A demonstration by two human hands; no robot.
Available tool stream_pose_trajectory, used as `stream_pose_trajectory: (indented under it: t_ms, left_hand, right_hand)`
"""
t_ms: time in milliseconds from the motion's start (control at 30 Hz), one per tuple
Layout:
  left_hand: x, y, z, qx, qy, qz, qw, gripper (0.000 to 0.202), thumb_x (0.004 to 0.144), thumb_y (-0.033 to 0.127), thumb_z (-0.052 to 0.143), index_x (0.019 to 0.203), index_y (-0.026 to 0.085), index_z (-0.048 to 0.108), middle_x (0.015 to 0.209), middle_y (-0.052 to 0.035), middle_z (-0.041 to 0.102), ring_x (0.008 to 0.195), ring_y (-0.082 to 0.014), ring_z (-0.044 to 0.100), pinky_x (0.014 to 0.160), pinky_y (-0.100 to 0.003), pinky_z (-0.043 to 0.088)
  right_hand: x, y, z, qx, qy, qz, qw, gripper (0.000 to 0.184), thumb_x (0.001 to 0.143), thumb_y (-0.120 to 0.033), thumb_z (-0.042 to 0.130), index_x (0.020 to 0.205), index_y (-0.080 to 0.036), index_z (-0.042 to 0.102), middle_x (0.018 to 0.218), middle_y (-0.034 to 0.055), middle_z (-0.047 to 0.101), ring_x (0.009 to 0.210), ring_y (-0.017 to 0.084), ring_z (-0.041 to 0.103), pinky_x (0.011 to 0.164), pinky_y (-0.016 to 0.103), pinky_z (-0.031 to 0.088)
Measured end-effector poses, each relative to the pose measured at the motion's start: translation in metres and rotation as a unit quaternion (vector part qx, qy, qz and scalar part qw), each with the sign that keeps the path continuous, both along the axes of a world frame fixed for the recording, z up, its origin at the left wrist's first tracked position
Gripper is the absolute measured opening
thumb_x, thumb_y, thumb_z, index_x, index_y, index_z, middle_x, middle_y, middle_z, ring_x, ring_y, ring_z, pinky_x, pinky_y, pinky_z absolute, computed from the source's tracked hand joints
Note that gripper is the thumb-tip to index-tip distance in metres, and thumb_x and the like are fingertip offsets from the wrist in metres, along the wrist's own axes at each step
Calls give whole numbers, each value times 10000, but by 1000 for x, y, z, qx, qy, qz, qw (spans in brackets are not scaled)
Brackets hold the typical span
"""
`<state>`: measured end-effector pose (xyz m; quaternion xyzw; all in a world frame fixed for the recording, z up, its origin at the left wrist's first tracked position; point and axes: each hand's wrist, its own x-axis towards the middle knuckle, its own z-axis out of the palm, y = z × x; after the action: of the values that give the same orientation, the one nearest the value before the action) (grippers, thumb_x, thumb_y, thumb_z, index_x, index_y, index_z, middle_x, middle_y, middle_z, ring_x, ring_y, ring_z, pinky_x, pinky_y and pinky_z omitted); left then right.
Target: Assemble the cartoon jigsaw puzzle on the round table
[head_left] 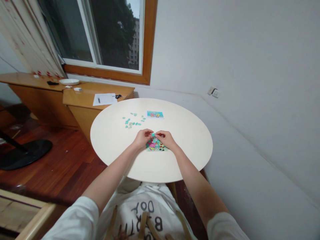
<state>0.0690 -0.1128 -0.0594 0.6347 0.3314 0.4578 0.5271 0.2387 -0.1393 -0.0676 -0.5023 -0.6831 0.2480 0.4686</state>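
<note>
A partly assembled jigsaw puzzle with colourful cartoon figures lies flat on the white oval table. Just above its far edge, a small teal puzzle piece is pinched between the fingertips of both hands. My left hand comes in from the left, its fingers closed at the piece. From the other side my right hand meets it, fingers curled and pressed together. Loose teal puzzle pieces are scattered beyond my left hand. A picture card with a similar cartoon scene lies farther back.
Behind the table at left is a wooden cabinet bearing a paper sheet and a white plate. A wall with a power socket rises on the right. A black round base stands on the wooden floor.
</note>
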Motion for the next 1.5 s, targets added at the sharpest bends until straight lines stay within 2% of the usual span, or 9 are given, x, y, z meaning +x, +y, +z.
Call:
stream_pose_trajectory:
  t_ms: [200,400,633,867,1033,1267,1500]
  left_hand:
    - [0,0,0,9,6,5,1000,184,591,157,723,757,127,650,649,-4,622,616,-128,576,646,-286,481]
    - [-1,-1,2,22,18,7,1000,96,631,147,658,724,130,643,622,-3,620,580,-121,560,609,-267,460]
    - [-1,-3,2,43,34,12,998,69,638,153,640,705,137,647,611,1,616,564,-116,541,567,-244,429]
    - [0,-6,2,46,47,-10,998,67,642,123,616,705,131,636,598,3,610,551,-110,547,564,-240,425]
    - [0,-7,2,53,52,-8,997,130,648,114,619,775,140,633,570,26,590,526,-100,534,554,-235,415]
    - [-1,-9,4,74,69,20,995,153,671,119,594,815,157,628,549,30,580,501,-101,507,534,-242,384]
    - [-2,-9,6,77,83,35,993,143,650,125,589,777,172,634,514,37,561,489,-110,503,521,-247,378]
  right_hand:
    - [2,2,-1,-22,22,9,999,199,698,-357,642,747,-181,722,694,18,691,653,153,585,658,292,451]
    - [1,-1,2,-46,42,19,998,185,668,-348,661,722,-179,715,678,14,684,645,150,579,659,293,443]
    - [0,-6,10,-73,73,28,994,291,643,-441,704,761,-175,716,663,15,668,628,149,572,624,287,447]
    - [0,-10,17,-91,92,33,991,264,586,-419,759,664,-172,709,650,13,673,652,153,577,653,292,453]
    - [9,-4,11,-95,137,-12,986,288,560,-429,766,656,-169,689,617,6,658,636,152,584,623,287,454]
    - [42,2,5,-76,236,-115,962,361,583,-512,732,709,-186,642,713,46,708,710,162,654,653,286,499]
    - [46,2,3,-74,278,-131,949,400,510,-514,800,645,-191,606,700,44,711,798,203,688,703,318,537]
